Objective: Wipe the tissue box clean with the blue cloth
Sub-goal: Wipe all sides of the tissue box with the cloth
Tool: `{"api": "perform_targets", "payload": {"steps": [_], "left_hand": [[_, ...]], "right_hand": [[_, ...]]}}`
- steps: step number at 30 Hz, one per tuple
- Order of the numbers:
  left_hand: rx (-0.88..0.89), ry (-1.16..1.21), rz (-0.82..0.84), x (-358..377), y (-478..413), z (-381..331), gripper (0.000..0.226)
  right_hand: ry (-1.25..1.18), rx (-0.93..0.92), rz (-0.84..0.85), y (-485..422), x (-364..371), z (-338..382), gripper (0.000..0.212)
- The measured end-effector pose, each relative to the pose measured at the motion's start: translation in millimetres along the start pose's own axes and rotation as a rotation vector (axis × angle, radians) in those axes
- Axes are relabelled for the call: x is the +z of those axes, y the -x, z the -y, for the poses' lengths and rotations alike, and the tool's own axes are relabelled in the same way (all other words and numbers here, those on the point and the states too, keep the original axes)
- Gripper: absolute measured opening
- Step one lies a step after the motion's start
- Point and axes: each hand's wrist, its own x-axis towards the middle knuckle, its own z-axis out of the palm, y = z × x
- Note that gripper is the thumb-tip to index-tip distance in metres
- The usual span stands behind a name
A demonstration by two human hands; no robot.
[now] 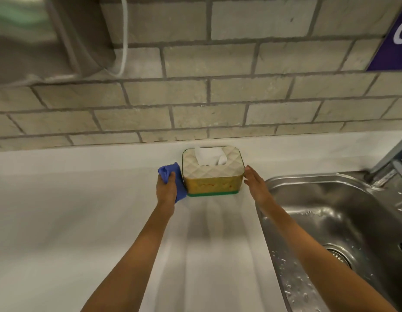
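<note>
The tissue box (212, 176) stands on the white counter against the back ledge. It has a quilted cream lid, a yellow body, a green base and a white tissue (209, 156) sticking out of the top. My left hand (165, 189) grips the bunched blue cloth (173, 176) and presses it against the box's left side. My right hand (255, 183) lies flat with fingers extended against the box's right side.
A steel sink (344, 224) with water drops lies right of the box, its tap (389, 163) at the far right. The white counter (71, 221) stretches to the left. A brick wall (206, 97) rises behind, with a white cable (124, 37) and a purple sign (395, 41).
</note>
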Motion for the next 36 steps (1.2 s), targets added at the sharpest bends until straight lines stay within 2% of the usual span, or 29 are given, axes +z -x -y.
{"api": "perform_targets", "payload": {"steps": [4,9,13,18,22,27,32,36], "left_hand": [[0.071,-0.09,0.017,19.1,-4.9,1.1,0.034],[0.148,-0.176,-0.008,22.8,5.4,6.7,0.031],[0.195,-0.238,-0.013,10.7,28.5,17.1,0.022],[0.191,-0.325,-0.019,-16.4,79.2,31.3,0.024],[0.203,-0.387,-0.025,-39.0,119.1,38.3,0.011],[0.2,-0.479,-0.047,-61.2,154.8,38.0,0.021],[0.14,-0.59,-0.05,-73.4,174.1,35.8,0.027],[0.102,-0.596,-0.022,-79.1,181.9,29.8,0.029]], "right_hand": [[0.008,-0.081,-0.01,-0.2,7.2,-2.5,0.04],[-0.04,-0.132,-0.017,17.3,5.9,-2.7,0.033],[-0.073,-0.117,0.012,51.8,0.6,-2.0,0.033],[-0.033,-0.05,0.058,113.5,-15.8,-2.0,0.026],[0.013,-0.078,0.134,159.8,-34.5,-14.5,0.048],[0.171,-0.227,0.208,201.9,-49.7,-26.8,0.094],[0.35,-0.32,0.293,222.2,-64.4,-26.7,0.113],[0.65,-0.417,0.313,224.7,-71.7,-25.8,0.121]]}}
